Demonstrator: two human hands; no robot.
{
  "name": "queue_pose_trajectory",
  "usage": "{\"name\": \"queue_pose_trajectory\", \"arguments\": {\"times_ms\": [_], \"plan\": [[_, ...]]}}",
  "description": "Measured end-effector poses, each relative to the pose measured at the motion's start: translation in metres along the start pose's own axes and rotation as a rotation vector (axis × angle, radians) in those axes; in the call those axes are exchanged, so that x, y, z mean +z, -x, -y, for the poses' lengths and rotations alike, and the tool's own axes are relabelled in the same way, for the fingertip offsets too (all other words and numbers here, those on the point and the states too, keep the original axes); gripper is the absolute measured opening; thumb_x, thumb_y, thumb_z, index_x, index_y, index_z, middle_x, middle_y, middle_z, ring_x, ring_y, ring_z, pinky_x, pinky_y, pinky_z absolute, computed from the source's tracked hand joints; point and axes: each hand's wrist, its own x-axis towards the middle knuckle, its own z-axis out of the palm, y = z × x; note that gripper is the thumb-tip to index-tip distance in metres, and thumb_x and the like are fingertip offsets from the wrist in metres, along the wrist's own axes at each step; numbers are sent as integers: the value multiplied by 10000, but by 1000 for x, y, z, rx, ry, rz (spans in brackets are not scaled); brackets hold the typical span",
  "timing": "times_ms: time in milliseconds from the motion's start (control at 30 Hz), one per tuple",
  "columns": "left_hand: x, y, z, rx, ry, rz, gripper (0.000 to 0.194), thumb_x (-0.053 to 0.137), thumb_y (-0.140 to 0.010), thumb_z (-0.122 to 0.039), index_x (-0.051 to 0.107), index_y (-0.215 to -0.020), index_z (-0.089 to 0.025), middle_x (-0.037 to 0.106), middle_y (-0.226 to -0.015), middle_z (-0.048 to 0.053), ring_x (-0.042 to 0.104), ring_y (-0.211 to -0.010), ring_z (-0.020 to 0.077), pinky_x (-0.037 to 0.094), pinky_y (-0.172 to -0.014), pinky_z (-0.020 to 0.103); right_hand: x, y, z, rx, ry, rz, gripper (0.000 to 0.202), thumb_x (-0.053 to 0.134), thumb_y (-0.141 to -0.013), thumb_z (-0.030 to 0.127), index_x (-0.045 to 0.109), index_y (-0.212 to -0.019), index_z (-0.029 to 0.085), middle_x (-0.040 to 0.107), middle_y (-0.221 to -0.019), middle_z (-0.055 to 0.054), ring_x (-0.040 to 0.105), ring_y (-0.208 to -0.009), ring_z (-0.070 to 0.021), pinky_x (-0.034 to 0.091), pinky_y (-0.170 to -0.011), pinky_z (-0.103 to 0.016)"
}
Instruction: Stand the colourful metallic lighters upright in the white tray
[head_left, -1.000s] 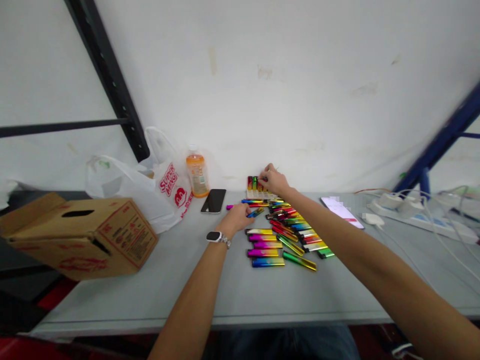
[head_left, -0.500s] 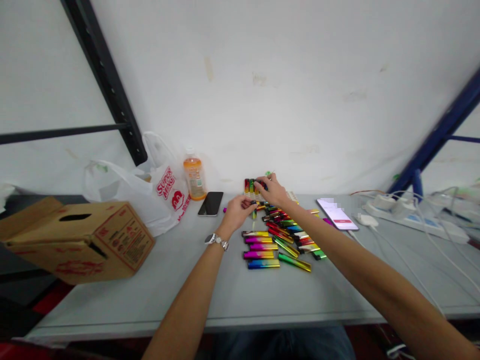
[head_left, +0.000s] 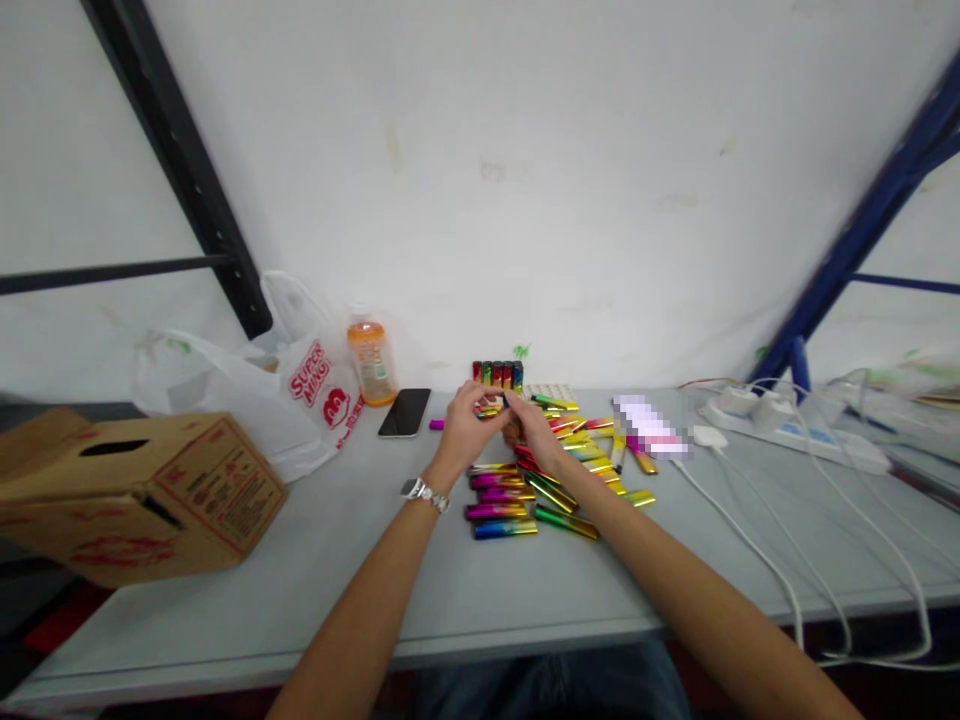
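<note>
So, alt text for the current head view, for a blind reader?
A person's left hand and right hand pinch a mostly hidden, dark-ended item above shiny multicoloured lighters lying on a grey table. Brown cardboard box, white plastic bag and orange bottle stand left; white power strip right.

Over on my left I've got a brown cardboard box point(head_left: 142, 490) with red print, tilted on the grey counter point(head_left: 337, 570), and right behind it a white plastic bag point(head_left: 247, 400) reading SUPER MING. Next along, an orange bottle point(head_left: 372, 365) with a white cap stands near the wall point(head_left: 525, 200), a dark-screened phone point(head_left: 405, 412) lying flat just beside it. Across to my right — a second phone point(head_left: 651, 427), its screen lit and partly blurred, then a white adapter point(head_left: 709, 436) and a white power strip point(head_left: 810, 435), white cables point(head_left: 757, 560) curling past the front edge. Black post point(head_left: 180, 170) on the left, blue post point(head_left: 862, 220) on the right.
</note>
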Motion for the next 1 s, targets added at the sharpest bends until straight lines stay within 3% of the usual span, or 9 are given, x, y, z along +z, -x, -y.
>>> {"name": "queue_pose_trajectory", "arguments": {"times_ms": [100, 300, 400, 633, 900, 1000], "plan": [[-5, 0, 5, 27, -44, 63, 211, 652, -813, -202, 667, -1022, -179, 638, -982, 47, 600, -892, 154, 499, -831, 286, -4, 2, -2, 17, -58, -82, 534, 479, -839, 700, 396, -599, 230, 292, -473, 72, 254, -424, -97, 239, -427, -253], [-9, 1, 33, -76, -257, 72, 133, 555, -856, -169, 674, -914, -185, 646, -955, 44, 606, -876, 162, 500, -860, 308, -10, -5, -16, -61, 168, -309, 412, 497, -823, 482, 365, -527, 228, 312, -488, 45, 291, -486, -111, 228, -475, -266], [-6, 4, 41, -73, -348, 126, 136, 548, -881, -201, 679, -916, -184, 645, -956, 56, 605, -948, 188, 484, -901, 330, -10, -3, -17, -65, 123, -303, 404, 485, -836, 467, 374, -530, 228, 320, -491, 43, 295, -484, -113, 242, -475, -263], [3, 11, 43, -38, -509, 282, 182, 569, -909, -276, 684, -1024, -194, 648, -1051, 77, 579, -1024, 222, 454, -940, 359, -7, 6, -14, -104, 81, -190, 524, 520, -846, 641, 398, -559, 219, 332, -499, 47, 305, -487, -108, 250, -479, -259], [3, 13, 46, -47, -562, 358, 229, 550, -916, -271, 678, -1091, -199, 655, -1172, 91, 560, -1056, 245, 434, -940, 378, -6, -1, -18, -104, 207, -260, 370, 463, -870, 465, 432, -598, 217, 410, -545, 33, 394, -546, -133, 302, -514, -256], [2, 13, 45, -54, -585, 380, 239, 553, -908, -260, 676, -1106, -210, 657, -1201, 86, 559, -1055, 245, 430, -931, 377, -6, 0, -13, -150, 186, -261, 316, 476, -876, 476, 442, -687, 225, 440, -613, 39, 420, -580, -137, 342, -535, -250]]}}
